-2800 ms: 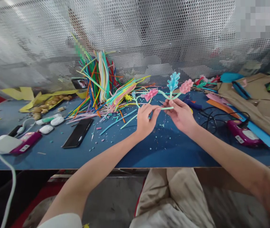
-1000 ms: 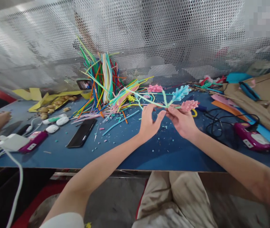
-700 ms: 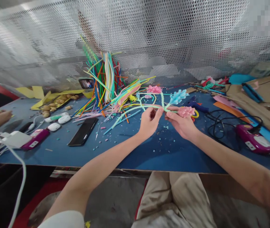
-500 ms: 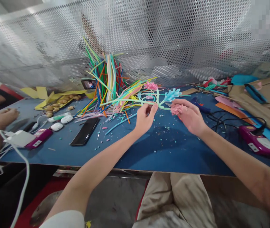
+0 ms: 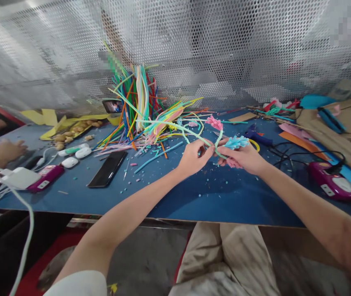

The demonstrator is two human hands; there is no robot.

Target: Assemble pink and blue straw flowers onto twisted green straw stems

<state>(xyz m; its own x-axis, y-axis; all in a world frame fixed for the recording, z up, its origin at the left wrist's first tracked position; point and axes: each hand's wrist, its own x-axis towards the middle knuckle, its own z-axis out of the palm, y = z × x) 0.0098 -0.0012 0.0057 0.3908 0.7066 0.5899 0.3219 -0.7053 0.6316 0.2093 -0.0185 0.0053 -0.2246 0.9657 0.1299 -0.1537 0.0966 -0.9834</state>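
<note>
Fingers (image 5: pixel 207 154) of left hand (image 5: pixel 191 159) and right hand (image 5: pixel 250 159) pinch green stems (image 5: pixel 220 137) near their joint (image 5: pixel 216 148); better to press there firmly.

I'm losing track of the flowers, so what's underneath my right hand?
A pink pipe-cleaner flower pokes out beneath your right hand. The hand covers the rest of that flower, so its full shape can't be seen.
</note>
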